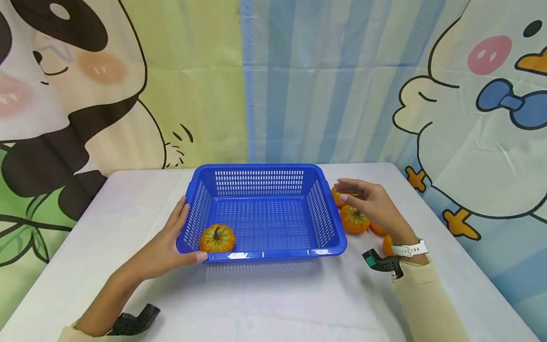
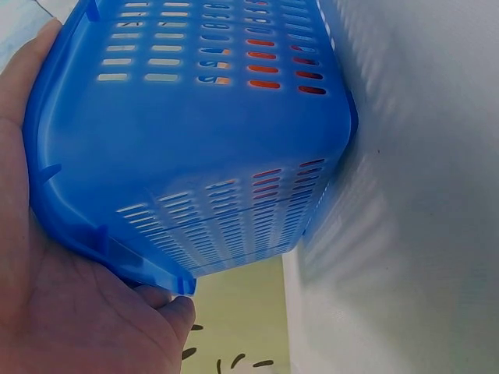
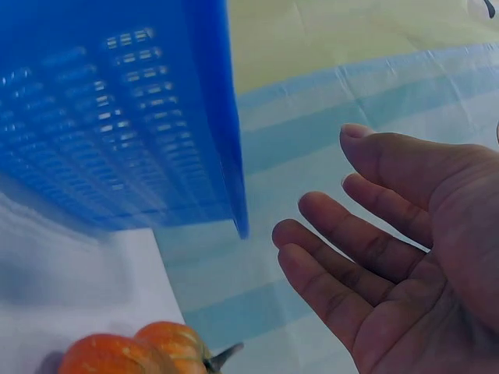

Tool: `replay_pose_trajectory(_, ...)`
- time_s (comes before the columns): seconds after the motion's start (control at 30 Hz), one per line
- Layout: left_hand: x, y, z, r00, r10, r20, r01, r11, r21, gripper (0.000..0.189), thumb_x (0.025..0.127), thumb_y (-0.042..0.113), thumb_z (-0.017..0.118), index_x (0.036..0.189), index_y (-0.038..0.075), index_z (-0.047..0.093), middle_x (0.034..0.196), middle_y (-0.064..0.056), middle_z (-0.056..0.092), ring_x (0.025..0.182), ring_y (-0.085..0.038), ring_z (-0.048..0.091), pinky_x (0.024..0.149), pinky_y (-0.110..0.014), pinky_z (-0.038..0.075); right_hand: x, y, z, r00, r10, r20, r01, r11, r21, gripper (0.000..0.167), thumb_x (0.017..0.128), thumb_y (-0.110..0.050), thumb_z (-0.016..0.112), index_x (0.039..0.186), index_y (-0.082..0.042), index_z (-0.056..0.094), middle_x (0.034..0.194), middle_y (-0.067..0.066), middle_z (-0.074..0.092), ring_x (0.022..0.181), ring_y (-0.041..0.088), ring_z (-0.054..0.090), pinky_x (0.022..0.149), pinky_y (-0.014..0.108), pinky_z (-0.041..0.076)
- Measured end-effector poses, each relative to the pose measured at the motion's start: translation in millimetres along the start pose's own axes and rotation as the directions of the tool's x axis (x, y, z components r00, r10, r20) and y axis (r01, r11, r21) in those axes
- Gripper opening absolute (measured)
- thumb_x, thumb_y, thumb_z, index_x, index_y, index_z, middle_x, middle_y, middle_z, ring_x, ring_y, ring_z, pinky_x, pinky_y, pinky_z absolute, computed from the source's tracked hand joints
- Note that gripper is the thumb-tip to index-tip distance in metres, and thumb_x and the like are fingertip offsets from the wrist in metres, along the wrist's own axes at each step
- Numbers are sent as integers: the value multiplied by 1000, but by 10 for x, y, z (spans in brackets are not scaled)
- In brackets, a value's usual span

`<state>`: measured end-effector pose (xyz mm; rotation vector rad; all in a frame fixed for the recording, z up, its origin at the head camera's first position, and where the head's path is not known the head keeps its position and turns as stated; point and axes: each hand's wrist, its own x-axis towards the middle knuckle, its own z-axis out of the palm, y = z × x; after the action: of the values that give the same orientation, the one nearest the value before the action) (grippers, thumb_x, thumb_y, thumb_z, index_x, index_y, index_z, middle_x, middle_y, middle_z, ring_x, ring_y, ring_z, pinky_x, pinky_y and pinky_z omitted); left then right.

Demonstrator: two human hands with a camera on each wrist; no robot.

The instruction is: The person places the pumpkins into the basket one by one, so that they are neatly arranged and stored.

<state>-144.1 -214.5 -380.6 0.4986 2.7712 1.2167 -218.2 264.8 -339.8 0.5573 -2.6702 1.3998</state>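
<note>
A blue plastic basket (image 1: 273, 255) with slotted walls stands on the white table. My left hand (image 1: 159, 249) grips its near left corner, thumb over the front rim and fingers along the left side. Inside, close to that corner, lies a small orange and green pumpkin (image 1: 217, 238) with a curved stem. To the right of the basket my right hand (image 1: 371, 203) hovers with loosely bent fingers, holding nothing. Under and around it, several more small pumpkins (image 1: 353, 221) rest on the table, partly hidden by the hand and wrist.
The white tabletop (image 1: 273, 304) stretches in front of the basket and to both sides. Behind it hangs a curtain (image 1: 299, 85) printed with a panda and a white bird. A black wrist device (image 1: 132, 322) is worn on each arm.
</note>
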Motion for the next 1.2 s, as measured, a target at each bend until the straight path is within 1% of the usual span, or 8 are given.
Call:
replay_pose_trajectory(0.07,-2,-2,-3,1000,-7,-3,7,1000,12,117,79,43,77,156,14,-7,160,2,-20,144,-45,-1,100,-75,19,2,49,-32,1000,-3,-18,3,1000,-20,45,96,-28,64,136,-11,57,125,9,64,112,25,61,87,19,50)
replay_pose_trajectory(0.17,-3,-3,-5,1000,-17,-5,17,1000,25,117,78,43,77,156,13,-6,160,4,-20,144,-45,0,101,-74,19,6,135,-69,999,17,-50,-19,999,-37,45,95,-30,64,135,-11,59,123,9,65,111,26,62,86,20,50)
replay_pose_trajectory(0.33,-1,-1,-11,1000,-14,-8,14,999,29,117,79,43,77,156,13,-5,160,2,-20,145,-44,-1,101,-74,18,26,265,-112,994,83,-69,-87,995,-56,47,95,-31,63,137,-9,57,124,11,64,112,30,61,86,30,53)
replay_pose_trajectory(0.5,-13,6,-20,1000,-15,-9,15,1000,20,117,79,43,77,156,13,-6,160,1,-20,145,-44,-2,101,-74,18,17,375,-195,987,157,-44,-160,984,-82,55,95,-37,63,141,-9,53,128,13,61,109,31,62,86,39,54)
replay_pose_trajectory(0.6,-17,12,-13,1000,-22,-7,22,1000,12,118,78,43,77,156,15,-7,160,2,-20,144,-44,-2,101,-74,18,-15,435,-250,981,191,-22,-193,976,-105,58,94,-39,63,142,-8,51,132,14,59,108,32,63,88,42,53)
replay_pose_trajectory(0.77,6,12,7,1000,-15,-1,15,1000,4,118,79,44,77,156,17,-8,160,1,-19,145,-43,-1,102,-73,18,-92,517,-324,970,243,-5,-241,959,-150,59,94,-37,64,142,-6,50,136,17,55,115,35,59,91,43,51)
replay_pose_trajectory(0.97,10,20,-6,1000,-14,-11,14,1000,11,119,78,43,78,156,16,-8,160,0,-19,145,-43,-2,103,-72,17,-74,621,-343,965,258,53,-248,957,-150,60,93,-34,66,141,-1,49,139,22,51,122,40,52,95,46,46)
replay_pose_trajectory(1.2,-10,30,-10,1000,-23,-9,24,1000,10,120,77,44,78,156,12,-6,161,0,-19,145,-43,-2,104,-70,18,-54,685,-299,952,289,102,-266,944,-195,62,93,-32,67,140,4,48,138,25,50,124,43,50,98,50,44)
